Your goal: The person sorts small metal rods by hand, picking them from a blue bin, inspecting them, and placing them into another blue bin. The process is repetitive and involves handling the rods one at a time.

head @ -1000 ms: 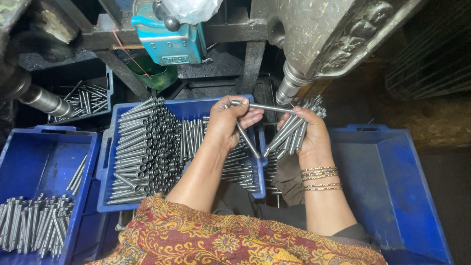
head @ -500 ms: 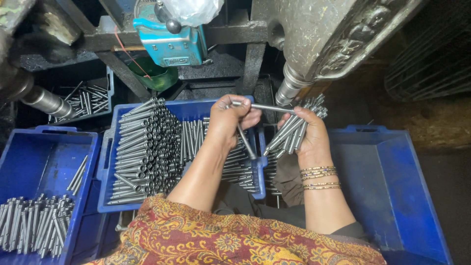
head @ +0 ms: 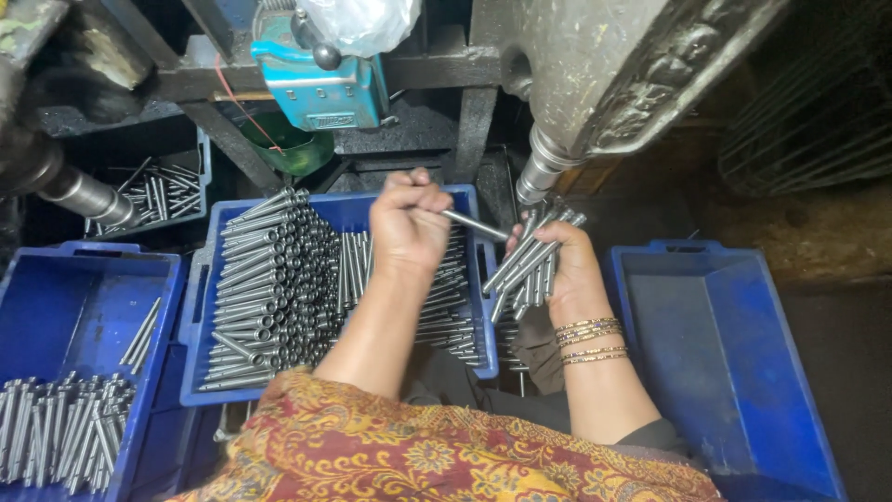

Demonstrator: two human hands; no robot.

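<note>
Thin grey steel rod (head: 474, 225), pinched in my left hand (head: 406, 228); right hand (head: 557, 270) clenches the rod bundle (head: 530, 256) mid-frame. I'd keep that grip snug.

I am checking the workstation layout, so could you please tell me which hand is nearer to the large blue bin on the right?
Right. The right hand, gripping a bundle of metal rods, is just beside the bin's left wall; the left hand is farther off, over the middle tray.

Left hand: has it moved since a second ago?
Yes. The left hand shifted slightly left, away from the press spindle, over the middle crate, still pinching one rod.
</note>
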